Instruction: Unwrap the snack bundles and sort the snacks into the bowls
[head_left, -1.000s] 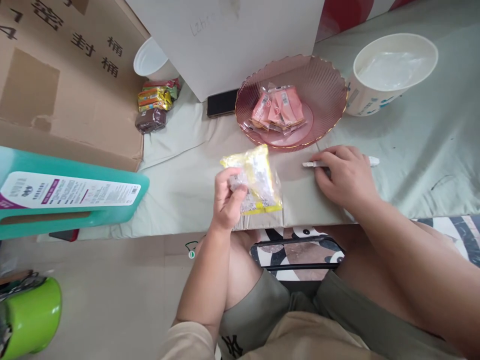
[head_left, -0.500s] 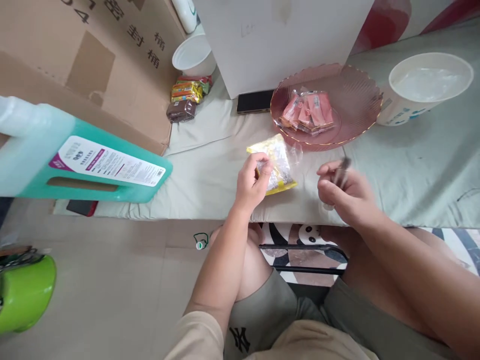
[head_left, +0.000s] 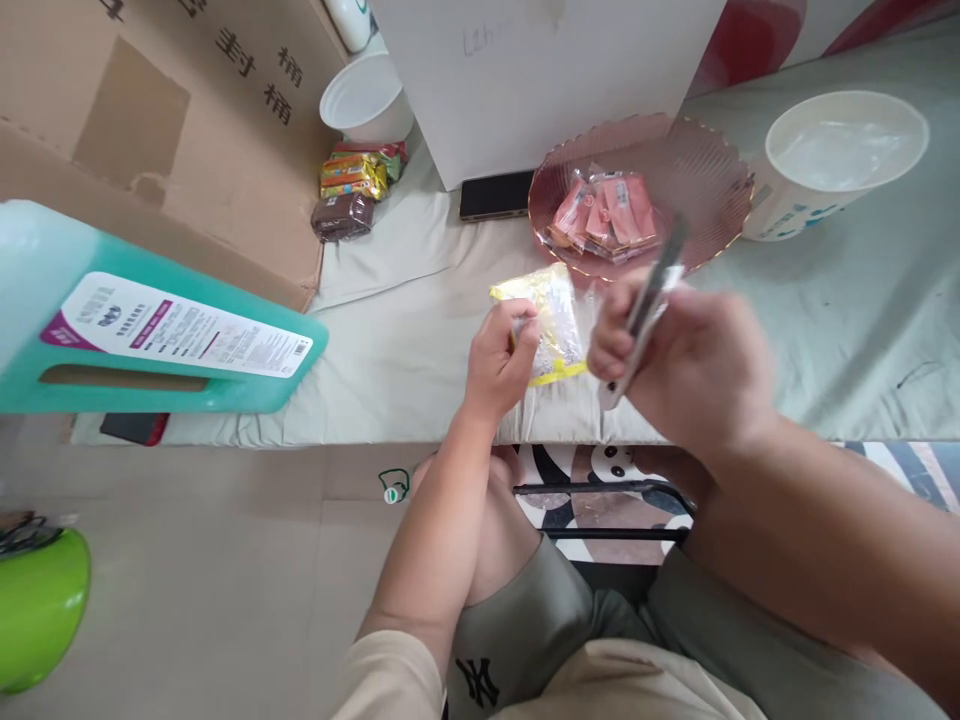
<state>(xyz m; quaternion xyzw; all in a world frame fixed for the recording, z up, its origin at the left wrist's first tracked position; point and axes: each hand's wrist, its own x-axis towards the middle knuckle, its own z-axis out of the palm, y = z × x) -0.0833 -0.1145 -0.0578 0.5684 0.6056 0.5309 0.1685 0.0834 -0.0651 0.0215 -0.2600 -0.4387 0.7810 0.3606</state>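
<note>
At the left edge of a clear plastic packet with yellow edges (head_left: 557, 315), the fingers of my left hand (head_left: 501, 355) are closed on it; the packet lies on the cloth, partly covered by the hand. My right hand (head_left: 690, 365), smeared by motion, grips a slim metallic tool (head_left: 643, 322) with a pale strip and a darker strip; its kind is too blurred to make out. The tool is tilted, its lower end just right of the packet. Behind both hands, a pink ribbed bowl (head_left: 709, 235) holds several pink wrapped sachets (head_left: 611, 215).
A black phone (head_left: 495, 196) lies left of the bowl, and a white tub (head_left: 844, 160) stands right of it. Small wrapped snacks (head_left: 352, 180) sit by a cardboard box (head_left: 187, 150). A large jug of green liquid (head_left: 225, 370) occupies the left side, near the cloth's front edge.
My right hand has moved left and turned, bringing the slim tool close to the packet. My left hand stays at the packet. The view has shifted slightly.
</note>
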